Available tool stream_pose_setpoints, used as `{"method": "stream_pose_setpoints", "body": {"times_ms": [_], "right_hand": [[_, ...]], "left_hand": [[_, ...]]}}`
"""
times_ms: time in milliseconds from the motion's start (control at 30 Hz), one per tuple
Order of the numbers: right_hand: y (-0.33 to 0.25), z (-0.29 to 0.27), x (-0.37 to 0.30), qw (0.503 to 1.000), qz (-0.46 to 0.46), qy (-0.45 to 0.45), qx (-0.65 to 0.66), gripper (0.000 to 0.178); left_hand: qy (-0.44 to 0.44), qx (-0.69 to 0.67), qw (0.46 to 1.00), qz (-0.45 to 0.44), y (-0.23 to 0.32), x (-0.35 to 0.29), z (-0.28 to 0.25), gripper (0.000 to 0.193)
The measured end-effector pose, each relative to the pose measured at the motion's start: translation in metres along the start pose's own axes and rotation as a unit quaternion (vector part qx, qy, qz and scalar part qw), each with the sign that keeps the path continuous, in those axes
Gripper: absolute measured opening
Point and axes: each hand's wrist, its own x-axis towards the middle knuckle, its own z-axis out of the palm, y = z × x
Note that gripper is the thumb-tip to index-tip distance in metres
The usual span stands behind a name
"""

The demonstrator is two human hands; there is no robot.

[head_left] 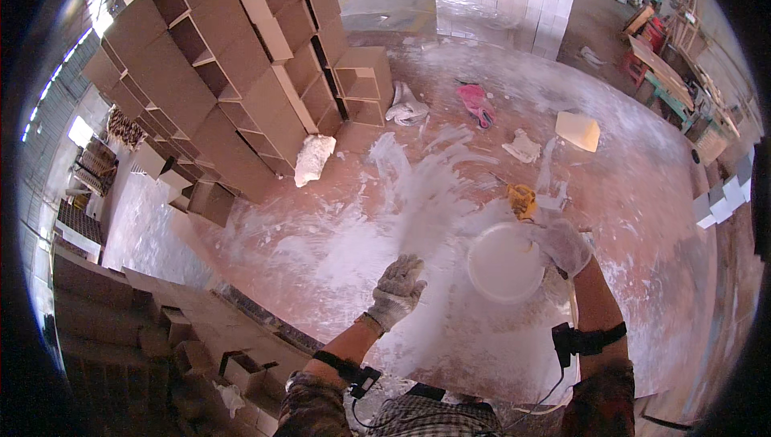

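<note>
In a pale, dusty work glove, my left hand (pixel 397 291) is held over the powder-smeared tabletop (pixel 321 236) with its fingers stretched out and nothing in it. My right hand (pixel 567 249), gloved too and smeared by motion, is at the right edge of a round, shallow, whitish disc-like thing (pixel 505 263) and appears to grip its rim. Whether the disc is a lid or a sieve I cannot tell. White powder (pixel 438 276) lies between my hands and around the disc. Just beyond the disc sits a yellow object (pixel 521 201) of unclear kind.
Stacked brown open-fronted boxes (pixel 241 67) rise at the left. On the table's far side lie a white cloth (pixel 407 105), a pink cloth (pixel 476 104), a crumpled whitish bag (pixel 314 159) and a cream container (pixel 577 131). More boxes (pixel 120 324) stand at the lower left; a cluttered bench (pixel 662 71) is far right.
</note>
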Motion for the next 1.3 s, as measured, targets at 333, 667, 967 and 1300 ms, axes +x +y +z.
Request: {"method": "stream_pose_setpoints", "body": {"times_ms": [333,667,967,1300], "right_hand": [[0.034,-0.003,-0.009,0.999,-0.028,-0.015,0.027,0.039],[0.043,0.067,-0.025,0.986,-0.071,-0.136,0.07,0.033],[0.104,0.101,-0.014,0.967,0.036,-0.189,0.165,0.02],[0.145,0.124,-0.077,0.908,0.079,-0.337,0.236,0.033]], "left_hand": [[0.014,0.046,0.999,-0.026,-0.03,0.021,0.02,0.049],[-0.047,0.158,0.968,-0.191,-0.11,0.046,-0.025,0.062],[-0.063,0.16,0.945,-0.279,-0.14,0.004,-0.031,0.062],[-0.056,0.189,0.937,-0.288,-0.152,0.004,-0.045,0.061]]}}
